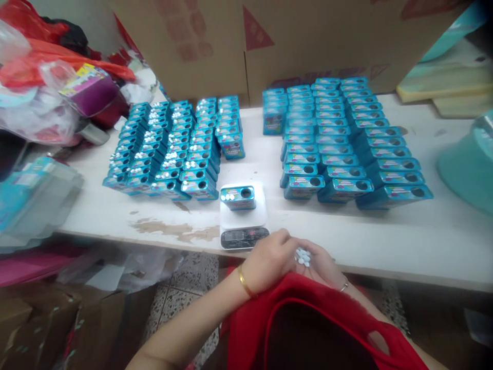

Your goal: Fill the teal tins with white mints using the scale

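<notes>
White tablets (303,257) lie in the cupped palm of my right hand (323,264), close to the table's front edge. My left hand (271,257) reaches across to them, its fingers curled in at the palm's edge; what its fingertips pinch, if anything, is hidden. Just beyond, a blue tin (239,199) rests on a white kitchen scale (243,218). A few white tablets sit at the left end of the tin's top, and a dark round opening is at the right end. The scale's display is too blurred to read.
Rows of blue tins (200,180) with white tablets on top stand at left. More tin rows (339,154) fill the right side. Behind is a large cardboard box (308,41). Red bags (57,61) lie far left; a turquoise tub (468,164) is at right.
</notes>
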`<act>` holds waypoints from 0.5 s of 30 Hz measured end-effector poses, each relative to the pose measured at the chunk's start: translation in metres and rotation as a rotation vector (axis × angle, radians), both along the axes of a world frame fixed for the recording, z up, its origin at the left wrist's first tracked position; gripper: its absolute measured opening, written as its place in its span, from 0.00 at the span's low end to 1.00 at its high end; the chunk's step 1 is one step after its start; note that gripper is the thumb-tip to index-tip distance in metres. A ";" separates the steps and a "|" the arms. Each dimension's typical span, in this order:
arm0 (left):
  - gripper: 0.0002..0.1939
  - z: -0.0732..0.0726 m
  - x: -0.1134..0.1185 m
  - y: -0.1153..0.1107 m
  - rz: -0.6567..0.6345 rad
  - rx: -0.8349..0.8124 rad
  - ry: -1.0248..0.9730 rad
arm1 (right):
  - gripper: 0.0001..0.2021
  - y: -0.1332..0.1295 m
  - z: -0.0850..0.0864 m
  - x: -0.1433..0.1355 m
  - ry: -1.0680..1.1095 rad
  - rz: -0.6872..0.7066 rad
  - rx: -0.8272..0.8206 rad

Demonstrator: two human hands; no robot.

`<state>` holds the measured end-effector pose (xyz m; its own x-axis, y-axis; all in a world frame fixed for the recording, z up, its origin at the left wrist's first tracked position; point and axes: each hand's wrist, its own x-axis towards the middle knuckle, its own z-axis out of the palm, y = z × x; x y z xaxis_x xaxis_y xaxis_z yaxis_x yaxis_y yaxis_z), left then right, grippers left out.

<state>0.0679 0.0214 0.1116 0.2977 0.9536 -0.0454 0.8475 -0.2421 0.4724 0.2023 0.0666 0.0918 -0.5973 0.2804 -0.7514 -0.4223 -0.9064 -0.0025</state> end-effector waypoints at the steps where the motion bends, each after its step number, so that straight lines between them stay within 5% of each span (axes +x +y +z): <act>1: 0.04 0.001 -0.002 0.001 -0.009 0.024 -0.016 | 0.09 0.002 0.001 -0.002 0.016 -0.005 0.006; 11: 0.08 0.009 -0.023 0.002 -0.066 0.226 -0.093 | 0.10 0.007 -0.004 -0.019 0.125 -0.033 0.104; 13: 0.15 0.014 -0.037 -0.001 0.079 0.401 -0.174 | 0.11 0.010 0.000 -0.025 0.151 -0.019 0.112; 15: 0.25 0.018 -0.056 -0.001 0.385 0.570 -0.215 | 0.11 0.014 0.006 -0.032 0.143 -0.008 0.119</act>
<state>0.0117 0.0200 0.1295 -0.1177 0.8506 0.5124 0.8245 -0.2039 0.5279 0.1699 0.0802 0.0974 -0.6927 0.3676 -0.6205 -0.4336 -0.8998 -0.0489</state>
